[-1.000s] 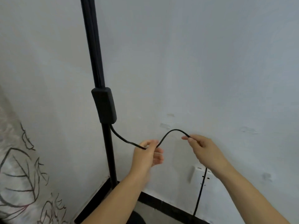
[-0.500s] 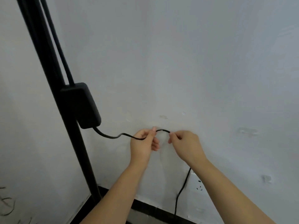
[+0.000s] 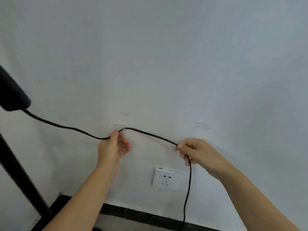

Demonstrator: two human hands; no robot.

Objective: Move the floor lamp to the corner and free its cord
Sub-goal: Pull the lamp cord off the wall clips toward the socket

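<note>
The floor lamp's black pole (image 3: 20, 174) runs up the left edge, with its black switch box (image 3: 11, 94) at the upper left. A thin black cord (image 3: 146, 134) leaves the box and runs right across the wall. My left hand (image 3: 113, 147) pinches the cord between thumb and fingertips, other fingers spread. My right hand (image 3: 198, 152) grips the cord further right, fingers closed on it. Between the hands the cord makes a shallow arc. Below my right hand it hangs straight down to the bottom edge.
A white wall socket (image 3: 166, 178) sits low on the white wall, between my forearms, with nothing plugged in. A black skirting strip (image 3: 133, 214) lines the wall's base. The lamp stands in the corner at the left.
My hands have moved apart along the cord, the right hand sliding to the right, so the span between them is longer. The view has swung right, pushing the lamp toward the left edge and revealing the socket.
</note>
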